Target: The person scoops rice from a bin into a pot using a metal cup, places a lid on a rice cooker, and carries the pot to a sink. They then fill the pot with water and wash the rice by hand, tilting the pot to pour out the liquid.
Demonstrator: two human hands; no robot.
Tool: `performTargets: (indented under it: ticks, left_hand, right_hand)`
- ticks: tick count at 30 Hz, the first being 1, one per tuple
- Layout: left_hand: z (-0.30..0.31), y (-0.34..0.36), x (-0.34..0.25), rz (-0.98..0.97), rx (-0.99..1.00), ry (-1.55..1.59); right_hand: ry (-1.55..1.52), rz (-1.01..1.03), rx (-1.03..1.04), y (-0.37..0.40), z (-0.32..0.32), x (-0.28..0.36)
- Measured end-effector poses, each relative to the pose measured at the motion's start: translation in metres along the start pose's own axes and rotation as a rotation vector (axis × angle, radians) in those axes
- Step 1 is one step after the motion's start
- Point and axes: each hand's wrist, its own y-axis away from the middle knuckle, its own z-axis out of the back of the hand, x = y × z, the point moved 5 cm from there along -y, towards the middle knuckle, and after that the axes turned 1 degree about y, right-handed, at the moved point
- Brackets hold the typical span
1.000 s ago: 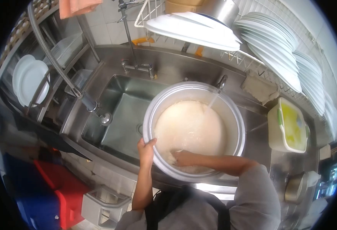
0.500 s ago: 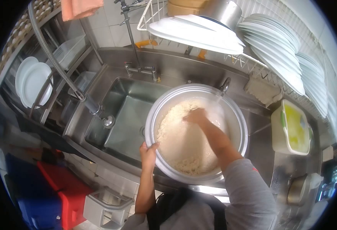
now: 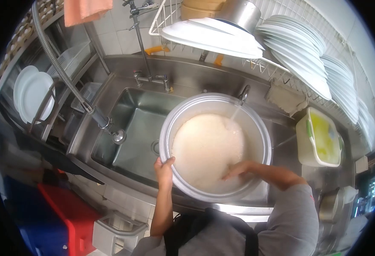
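One steel pot [image 3: 213,99] of milky rice water [image 3: 204,145] is set in the sink [image 3: 138,128]; its rim is pinched by the left hand [image 3: 164,166], the right hand [image 3: 238,170] is dipped in, grip spread

Round metal pot [image 3: 255,128] of cloudy rice water [image 3: 204,145]

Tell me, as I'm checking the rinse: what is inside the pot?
Milky water, a stream from the tap running in, and the right hand dipped in. The water hides the bottom of the pot.
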Motion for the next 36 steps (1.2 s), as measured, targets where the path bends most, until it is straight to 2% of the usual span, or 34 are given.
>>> performTargets:
  ticks: [1, 3, 4, 6, 8, 10, 12, 14, 16, 18, 20, 23, 24, 25, 27, 29, 31, 33, 36]
  left_hand:
    - [0.0, 0.001, -0.001, -0.003, 0.002, -0.008]
    - [0.0, 0.003, -0.003, -0.005, -0.012, -0.036]
    - [0.0, 0.004, -0.005, -0.011, -0.015, -0.038]
    - [-0.002, 0.004, -0.008, 0.008, 0.002, -0.076]
    - [0.002, 0.001, -0.006, 0.019, 0.022, -0.101]
    - [0.001, 0.0, -0.007, 0.035, 0.043, -0.124]
    - [-0.002, 0.004, -0.01, 0.052, 0.059, -0.096]
    - [0.001, 0.003, -0.008, 0.053, 0.058, -0.111]
    - [0.001, 0.002, -0.007, 0.049, 0.058, -0.11]
    - [0.0, 0.001, -0.005, 0.06, 0.082, -0.088]
    - [-0.002, 0.004, -0.007, 0.047, 0.072, -0.07]
    - [-0.006, 0.005, -0.007, 0.006, 0.062, -0.056]
    - [-0.007, 0.005, -0.007, -0.026, 0.058, -0.053]
    - [-0.007, 0.006, -0.007, -0.025, 0.059, -0.044]
    - [-0.007, 0.005, -0.008, -0.001, 0.03, -0.042]
    - [-0.008, 0.003, -0.004, -0.007, 0.031, -0.015]
    - [-0.007, 0.005, -0.003, -0.011, 0.028, -0.005]
    - [-0.006, 0.005, -0.005, -0.021, 0.035, -0.03]
    - [-0.004, 0.004, -0.007, 0.006, 0.005, -0.058]
  right_hand:
    - [0.035, 0.047, -0.083, -0.042, -0.006, -0.025]
    - [0.326, 0.414, -0.237, -0.076, -0.008, -0.017]
    - [0.582, 0.736, -0.307, -0.063, -0.018, 0.025]
    - [-0.28, 0.017, -0.48, -0.02, -0.015, 0.107]
    - [-0.177, 0.18, -0.785, -0.088, 0.013, 0.098]
    - [0.019, 0.589, -0.954, -0.09, 0.043, 0.132]
    - [0.117, 0.446, -1.003, -0.077, 0.07, 0.152]
    - [0.231, 0.142, -1.189, -0.121, 0.115, 0.122]
    - [0.332, -0.002, -1.282, -0.09, 0.133, 0.122]
    - [0.388, -0.191, -1.21, -0.078, 0.166, 0.101]
    - [0.565, -0.239, -1.291, -0.087, 0.207, 0.049]
    - [0.489, -0.28, -1.253, -0.043, 0.219, 0.005]
    - [0.386, -0.144, -1.173, -0.051, 0.226, -0.028]
    - [0.284, -0.011, -1.091, -0.048, 0.221, -0.031]
    - [0.281, -0.026, -0.913, -0.039, 0.183, -0.025]
    - [0.313, -0.038, -0.882, -0.031, 0.133, -0.016]
    - [0.201, 0.033, -0.62, -0.009, 0.075, 0.032]
    - [0.083, 0.17, -0.403, -0.032, 0.042, 0.021]
    - [0.151, 0.235, -0.302, -0.041, 0.005, 0.056]
